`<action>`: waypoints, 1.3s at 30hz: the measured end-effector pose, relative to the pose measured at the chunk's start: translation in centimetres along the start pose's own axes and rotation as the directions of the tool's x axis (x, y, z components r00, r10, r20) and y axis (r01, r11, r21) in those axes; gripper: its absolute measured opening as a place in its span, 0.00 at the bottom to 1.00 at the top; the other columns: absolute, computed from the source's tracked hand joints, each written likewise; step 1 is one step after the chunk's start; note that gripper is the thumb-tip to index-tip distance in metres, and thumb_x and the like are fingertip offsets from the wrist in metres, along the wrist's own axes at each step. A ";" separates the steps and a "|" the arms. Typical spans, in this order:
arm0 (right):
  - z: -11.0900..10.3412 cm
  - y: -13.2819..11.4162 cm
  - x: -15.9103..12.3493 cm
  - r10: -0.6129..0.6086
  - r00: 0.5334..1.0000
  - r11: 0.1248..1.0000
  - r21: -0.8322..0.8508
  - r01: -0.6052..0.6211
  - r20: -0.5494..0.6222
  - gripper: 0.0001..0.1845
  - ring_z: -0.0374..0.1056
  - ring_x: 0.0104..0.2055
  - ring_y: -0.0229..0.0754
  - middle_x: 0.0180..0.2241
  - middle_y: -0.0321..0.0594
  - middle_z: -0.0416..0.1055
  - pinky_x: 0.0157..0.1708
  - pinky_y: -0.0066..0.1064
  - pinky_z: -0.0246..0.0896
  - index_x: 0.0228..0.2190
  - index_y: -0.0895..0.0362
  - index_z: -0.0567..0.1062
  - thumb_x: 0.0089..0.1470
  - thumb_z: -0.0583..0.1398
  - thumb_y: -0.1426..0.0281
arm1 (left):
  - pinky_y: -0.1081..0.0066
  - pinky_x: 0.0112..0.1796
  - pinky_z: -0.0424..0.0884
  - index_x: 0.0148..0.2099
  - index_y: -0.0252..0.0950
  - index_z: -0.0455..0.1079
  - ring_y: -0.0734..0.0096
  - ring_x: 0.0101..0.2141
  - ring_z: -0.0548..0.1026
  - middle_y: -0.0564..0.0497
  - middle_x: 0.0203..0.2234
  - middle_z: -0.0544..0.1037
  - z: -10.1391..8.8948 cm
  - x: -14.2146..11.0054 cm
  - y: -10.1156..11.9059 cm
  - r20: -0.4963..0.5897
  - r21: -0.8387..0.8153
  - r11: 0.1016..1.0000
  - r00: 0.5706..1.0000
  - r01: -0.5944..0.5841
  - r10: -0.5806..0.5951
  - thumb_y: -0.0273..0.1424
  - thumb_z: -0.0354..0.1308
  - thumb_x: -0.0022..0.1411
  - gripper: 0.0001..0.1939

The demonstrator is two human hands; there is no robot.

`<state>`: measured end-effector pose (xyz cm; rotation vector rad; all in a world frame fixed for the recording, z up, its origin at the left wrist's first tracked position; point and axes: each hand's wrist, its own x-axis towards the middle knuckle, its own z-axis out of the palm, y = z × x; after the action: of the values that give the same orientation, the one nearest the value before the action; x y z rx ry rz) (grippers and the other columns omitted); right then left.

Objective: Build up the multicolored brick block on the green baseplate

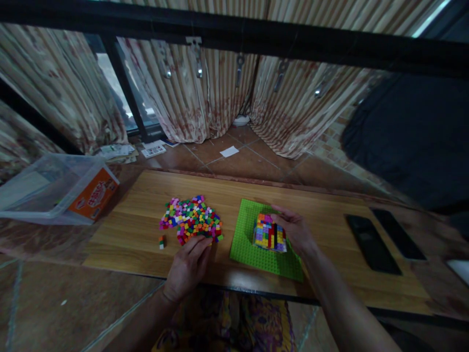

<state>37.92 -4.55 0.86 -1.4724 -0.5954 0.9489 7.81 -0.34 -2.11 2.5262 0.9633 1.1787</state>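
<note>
A pile of small multicoloured toy bricks (pixel 194 217) lies on the wooden table. At the pile's near edge is my left hand (pixel 188 266), its fingers pinched together; what they hold, if anything, is too small to make out. To the right, a green baseplate (pixel 244 234) carries a box-like toy-brick structure (pixel 266 232) with yellow, red, orange, blue and purple bricks on top and a dark gap or strip across it. My right hand (pixel 295 230) grips the far right side of this structure, with the thumb and fingers at its edge.
One small stack of bricks (pixel 161 242) stands apart, left of the pile. Two dark phones (pixel 373 244) lie at the table's right end. A clear plastic bin (pixel 60 188) with an orange label sits to the left. A dark rail (pixel 234 34) crosses in front of striped curtains.
</note>
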 end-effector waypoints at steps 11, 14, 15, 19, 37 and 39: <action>-0.7 -0.4 -1.8 -0.233 0.946 0.972 -0.071 0.222 -0.225 0.21 0.75 0.37 0.45 0.35 0.40 0.80 0.39 0.37 0.71 0.36 0.54 0.80 0.42 0.68 0.55 | 0.70 0.42 0.77 0.45 0.37 0.73 0.70 0.39 0.79 0.48 0.37 0.80 -0.8 0.8 0.7 -0.003 -0.090 0.986 0.990 0.137 -0.138 0.28 0.51 0.66 0.10; -0.6 -0.7 -5.1 -0.287 0.911 0.954 -0.176 0.244 -0.296 0.17 0.75 0.40 0.47 0.35 0.42 0.80 0.42 0.39 0.70 0.34 0.54 0.81 0.46 0.66 0.55 | 0.69 0.43 0.77 0.46 0.38 0.73 0.69 0.40 0.79 0.48 0.39 0.80 -0.7 1.2 2.2 0.024 -0.189 0.950 0.969 0.248 -0.248 0.29 0.52 0.66 0.10; -0.3 -0.7 -6.5 -0.283 0.925 0.950 -0.206 0.234 -0.253 0.17 0.75 0.39 0.48 0.35 0.42 0.80 0.43 0.41 0.70 0.33 0.53 0.81 0.47 0.65 0.55 | 0.69 0.43 0.77 0.47 0.38 0.73 0.69 0.41 0.79 0.48 0.39 0.80 -0.5 1.5 3.1 0.054 -0.230 0.930 0.958 0.286 -0.282 0.30 0.53 0.66 0.10; 1.6 -0.4 -11.6 -0.301 0.953 0.889 -0.348 0.296 0.043 0.15 0.73 0.48 0.50 0.44 0.43 0.78 0.49 0.43 0.67 0.40 0.50 0.81 0.54 0.62 0.57 | 0.68 0.44 0.76 0.50 0.39 0.72 0.69 0.42 0.78 0.49 0.42 0.80 0.6 2.8 7.5 0.239 -0.392 0.826 0.912 0.404 -0.333 0.31 0.53 0.65 0.13; -3.1 -0.8 -7.1 -0.427 0.895 0.786 -0.541 0.298 -0.128 0.17 0.73 0.35 0.46 0.36 0.44 0.78 0.37 0.37 0.66 0.34 0.54 0.79 0.55 0.58 0.55 | 0.56 0.53 0.68 0.55 0.39 0.67 0.61 0.50 0.71 0.46 0.48 0.75 4.5 8.9 10.6 0.259 -0.243 0.956 0.961 0.167 -0.102 0.27 0.53 0.62 0.18; -2.6 -0.8 -5.8 -0.444 0.884 0.771 -0.565 0.293 -0.147 0.17 0.72 0.35 0.46 0.36 0.45 0.77 0.38 0.38 0.65 0.34 0.55 0.79 0.55 0.58 0.56 | 0.56 0.54 0.67 0.53 0.38 0.69 0.60 0.50 0.70 0.46 0.48 0.75 5.2 10.3 10.0 0.288 -0.202 0.969 0.955 0.140 -0.078 0.27 0.54 0.61 0.17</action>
<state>37.12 -10.66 2.72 -1.8411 -0.9535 0.2520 21.31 -1.09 5.01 2.3461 0.8392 0.8195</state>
